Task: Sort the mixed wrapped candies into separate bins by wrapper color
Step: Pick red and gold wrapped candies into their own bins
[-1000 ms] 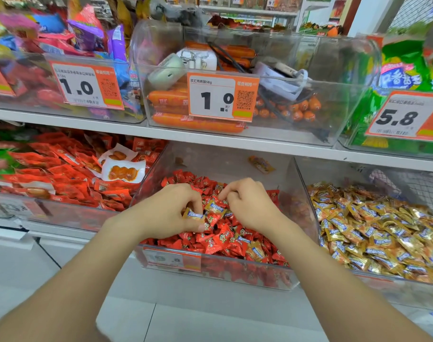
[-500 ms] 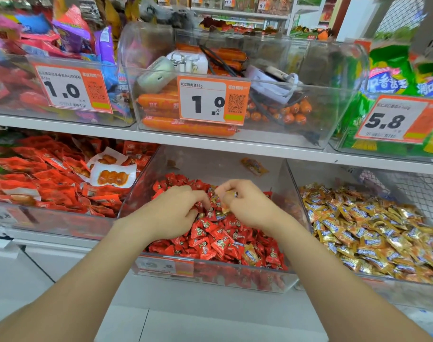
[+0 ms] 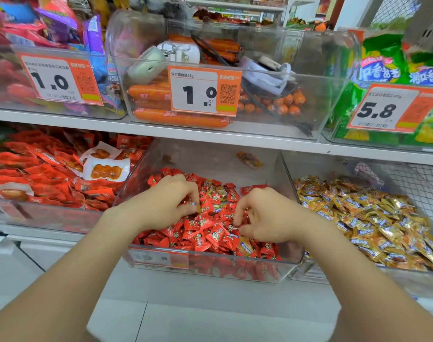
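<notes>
Your left hand pinches a gold candy over the red candies in the middle bin. Just right of it, your right hand curls its fingers among them, grip unclear.

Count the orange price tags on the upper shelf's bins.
3: left tag, 1.0; middle tag, 1.0; right tag, 5.8. Others may sit outside the frame.

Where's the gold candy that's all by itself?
Head view: the lone gold candy lies at the bare back of the middle bin, behind the red candies.
</notes>
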### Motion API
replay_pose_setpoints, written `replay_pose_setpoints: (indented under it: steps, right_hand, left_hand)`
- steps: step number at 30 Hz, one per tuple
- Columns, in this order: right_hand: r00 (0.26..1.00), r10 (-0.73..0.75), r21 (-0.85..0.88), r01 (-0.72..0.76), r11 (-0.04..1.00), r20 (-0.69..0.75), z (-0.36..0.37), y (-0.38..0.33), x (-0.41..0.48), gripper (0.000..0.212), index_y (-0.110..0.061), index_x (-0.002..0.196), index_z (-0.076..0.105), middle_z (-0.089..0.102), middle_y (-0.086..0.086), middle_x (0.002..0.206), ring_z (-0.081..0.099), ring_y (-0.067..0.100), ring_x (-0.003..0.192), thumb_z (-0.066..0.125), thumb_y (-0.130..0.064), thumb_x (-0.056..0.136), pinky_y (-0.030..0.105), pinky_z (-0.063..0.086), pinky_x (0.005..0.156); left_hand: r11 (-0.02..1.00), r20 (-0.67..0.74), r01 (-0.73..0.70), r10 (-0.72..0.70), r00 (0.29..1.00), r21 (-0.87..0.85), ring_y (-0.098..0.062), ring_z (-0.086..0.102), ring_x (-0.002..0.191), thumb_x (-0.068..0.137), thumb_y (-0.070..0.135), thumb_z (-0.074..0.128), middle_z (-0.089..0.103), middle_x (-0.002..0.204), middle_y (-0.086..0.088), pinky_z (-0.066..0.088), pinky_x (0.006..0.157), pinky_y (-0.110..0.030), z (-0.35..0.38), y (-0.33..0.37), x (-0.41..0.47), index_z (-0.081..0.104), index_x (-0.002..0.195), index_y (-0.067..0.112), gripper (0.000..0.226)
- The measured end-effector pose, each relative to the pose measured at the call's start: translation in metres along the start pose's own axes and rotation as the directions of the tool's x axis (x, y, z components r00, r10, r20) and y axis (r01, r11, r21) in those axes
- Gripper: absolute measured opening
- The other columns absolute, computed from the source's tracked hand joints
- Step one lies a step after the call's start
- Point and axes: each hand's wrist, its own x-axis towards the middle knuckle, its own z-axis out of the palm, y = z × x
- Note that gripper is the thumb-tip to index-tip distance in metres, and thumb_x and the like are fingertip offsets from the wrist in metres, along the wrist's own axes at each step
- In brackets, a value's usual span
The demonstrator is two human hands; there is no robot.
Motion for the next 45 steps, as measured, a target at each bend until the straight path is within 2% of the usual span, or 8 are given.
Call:
replay_pose_setpoints:
  steps: [5, 9, 14, 18, 24, 34, 39, 45]
  right_hand:
    - [0.986, 0.051, -0.137, -0.029, 0.990, 0.160, 0.011, 0.004, 0.001, 0.041, -0.033, 0.109, 0.075, 0.059, -0.016, 0.081, 0.064, 0.009, 0.080, 0.092, -0.030, 0.072, 0.034, 0.059, 0.074]
    - [0.984, 0.063, -0.075, -0.051, 0.996, 0.165, 0.017, 0.006, 0.006, 0.032, -0.028, 0.087, 0.073, 0.062, -0.008, 0.089, 0.068, 0.019, 0.087, 0.097, -0.039, 0.069, 0.043, 0.061, 0.078]
    - [0.992, 0.054, -0.048, -0.049, 0.998, 0.113, 0.003, 0.004, -0.001, 0.020, -0.026, 0.089, 0.065, 0.057, -0.014, 0.091, 0.055, 0.004, 0.083, 0.082, -0.035, 0.086, 0.027, 0.045, 0.068]
    - [0.996, 0.056, 0.081, -0.051, 0.995, -0.063, -0.005, 0.001, 0.002, 0.010, -0.027, 0.096, 0.060, 0.060, -0.009, 0.086, 0.053, 0.003, 0.078, 0.067, -0.024, 0.090, 0.024, 0.040, 0.063]
    - [0.922, 0.254, 0.131, -0.224, 0.966, -0.293, 0.001, -0.010, 0.029, 0.030, -0.029, 0.091, 0.069, 0.069, 0.002, 0.084, 0.065, 0.033, 0.085, 0.040, -0.036, 0.086, 0.042, 0.058, 0.081]
    - [0.933, 0.344, -0.256, -0.361, 0.897, -0.110, 0.009, 0.004, 0.041, 0.020, -0.016, 0.096, 0.055, 0.061, 0.004, 0.094, 0.063, 0.031, 0.086, 0.069, -0.023, 0.084, 0.036, 0.051, 0.074]
    - [0.921, 0.292, -0.029, -0.310, 0.950, -0.258, 0.004, 0.012, 0.045, 0.012, -0.023, 0.087, 0.073, 0.069, -0.001, 0.083, 0.069, 0.027, 0.078, 0.064, -0.027, 0.094, 0.041, 0.062, 0.074]
    - [0.982, 0.184, -0.042, -0.182, 0.982, 0.040, 0.010, 0.014, 0.043, 0.015, -0.032, 0.092, 0.077, 0.063, -0.017, 0.078, 0.065, 0.009, 0.083, 0.085, -0.028, 0.079, 0.032, 0.059, 0.081]
  left_hand:
    - [0.987, -0.068, 0.023, -0.034, 0.997, -0.158, -0.008, 0.048, 0.086, 0.105, 0.027, 0.056, 0.052, 0.098, 0.004, 0.037, 0.073, -0.027, -0.010, 0.012, -0.007, 0.052, 0.095, 0.025, 0.011]
    - [0.960, -0.080, 0.071, -0.096, 0.992, -0.270, -0.012, 0.045, 0.068, 0.107, 0.027, 0.045, 0.054, 0.080, 0.003, 0.039, 0.065, -0.036, -0.012, 0.017, -0.008, 0.050, 0.089, 0.019, 0.020]
    - [0.973, -0.223, 0.065, -0.115, 0.968, -0.221, -0.010, 0.052, 0.054, 0.108, 0.045, 0.048, 0.062, 0.066, 0.003, 0.042, 0.057, -0.034, -0.008, 0.020, 0.002, 0.055, 0.087, 0.023, 0.032]
    - [0.982, -0.230, -0.052, 0.010, 0.973, -0.180, 0.000, 0.066, 0.072, 0.108, 0.028, 0.055, 0.072, 0.077, 0.010, 0.046, 0.064, -0.016, 0.000, 0.027, 0.021, 0.072, 0.106, 0.028, 0.017]
    - [0.986, -0.001, -0.029, 0.029, 1.000, 0.164, -0.011, 0.060, 0.076, 0.094, 0.047, 0.070, 0.055, 0.071, 0.017, 0.047, 0.068, -0.031, 0.013, 0.028, 0.051, 0.073, 0.104, 0.037, 0.014]
    - [0.976, 0.118, -0.019, -0.006, 0.993, 0.216, -0.018, 0.059, 0.095, 0.092, 0.041, 0.066, 0.059, 0.088, 0.016, 0.052, 0.086, -0.037, 0.021, 0.015, 0.059, 0.068, 0.096, 0.031, 0.011]
    - [0.981, 0.125, 0.022, -0.047, 0.991, 0.192, -0.024, 0.053, 0.098, 0.096, 0.050, 0.049, 0.055, 0.098, 0.004, 0.048, 0.092, -0.045, 0.020, 0.009, 0.054, 0.054, 0.098, 0.026, 0.025]
    - [0.997, -0.002, -0.035, 0.035, 0.999, 0.062, -0.018, 0.047, 0.083, 0.091, 0.051, 0.021, 0.052, 0.084, 0.000, 0.037, 0.074, -0.040, 0.008, 0.011, 0.048, 0.041, 0.079, 0.033, 0.030]
